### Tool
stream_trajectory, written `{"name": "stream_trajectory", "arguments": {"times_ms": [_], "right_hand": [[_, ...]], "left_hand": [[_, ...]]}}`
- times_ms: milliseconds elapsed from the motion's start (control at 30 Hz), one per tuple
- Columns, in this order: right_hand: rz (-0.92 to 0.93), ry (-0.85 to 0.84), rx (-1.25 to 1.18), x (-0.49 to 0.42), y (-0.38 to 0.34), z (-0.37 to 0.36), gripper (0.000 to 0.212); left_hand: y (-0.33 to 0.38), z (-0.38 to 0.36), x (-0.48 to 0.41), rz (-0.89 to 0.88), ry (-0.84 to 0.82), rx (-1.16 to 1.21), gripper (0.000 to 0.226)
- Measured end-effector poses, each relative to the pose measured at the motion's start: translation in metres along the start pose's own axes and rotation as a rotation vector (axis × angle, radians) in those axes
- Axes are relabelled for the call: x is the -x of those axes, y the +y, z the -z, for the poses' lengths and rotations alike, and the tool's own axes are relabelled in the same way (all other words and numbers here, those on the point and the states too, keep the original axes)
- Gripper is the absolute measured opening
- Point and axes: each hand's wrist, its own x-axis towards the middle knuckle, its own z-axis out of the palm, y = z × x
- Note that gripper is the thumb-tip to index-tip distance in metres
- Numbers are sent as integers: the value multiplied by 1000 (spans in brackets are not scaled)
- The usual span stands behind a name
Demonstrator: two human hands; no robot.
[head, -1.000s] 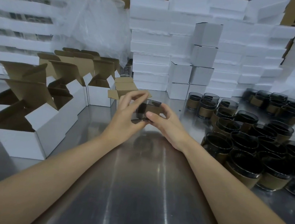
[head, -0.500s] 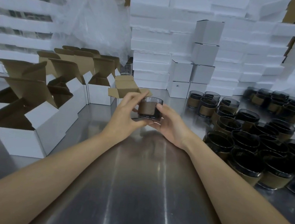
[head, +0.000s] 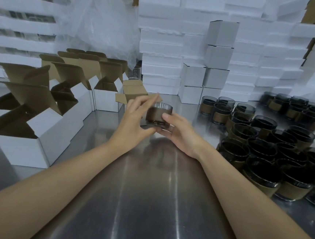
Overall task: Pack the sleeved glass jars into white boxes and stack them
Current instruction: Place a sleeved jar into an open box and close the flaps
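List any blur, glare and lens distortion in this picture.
Head view: fingers of the left hand smear with motion blur; the steel table carries long bright glare streaks; wide-angle bending curves the foam stacks at the left edge; the held jar looks slightly soft.

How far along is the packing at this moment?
Done: a few closed white boxes stand stacked at the back. In hand: the left hand and right hand hold one brown-sleeved dark glass jar near an open box. Left: many sleeved jars and open empty boxes.
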Motion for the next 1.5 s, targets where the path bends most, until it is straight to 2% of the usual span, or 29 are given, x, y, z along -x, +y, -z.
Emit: {"name": "stream_trajectory", "arguments": {"times_ms": [100, 167, 233, 300, 533, 633, 900, 1267, 1367, 1500], "right_hand": [[-18, 27, -123, -1, 0, 2, 56], [-19, 45, -132, -1, 0, 3, 61], [12, 51, -105, -2, 1, 2, 55], [66, 76, -56, -1, 2, 3, 53], [264, 202, 278, 3, 3, 1, 66], [381, 236, 390, 3, 7, -3, 65], [532, 266, 528, 2, 13, -10, 65], [434, 277, 343, 3, 6, -7, 63], [317, 271, 179, 4, 2, -5, 49], [157, 159, 52, 3, -1, -4, 33]], "left_hand": [[-2, 0, -2, 78, 4, 71, 90], [-3, 0, -3, 84, 18, 84, 84], [-4, -1, -3, 74, 24, 97, 78], [-3, 0, -3, 104, 4, 130, 74], [-3, -1, -3, 189, -42, 181, 72], [-2, -2, -3, 218, -50, 233, 72], [4, 2, -2, 172, -39, 286, 72], [1, 1, -2, 119, -39, 243, 71], [2, 1, -2, 110, -43, 226, 68], [0, 2, -1, 145, -56, 222, 78]]}}
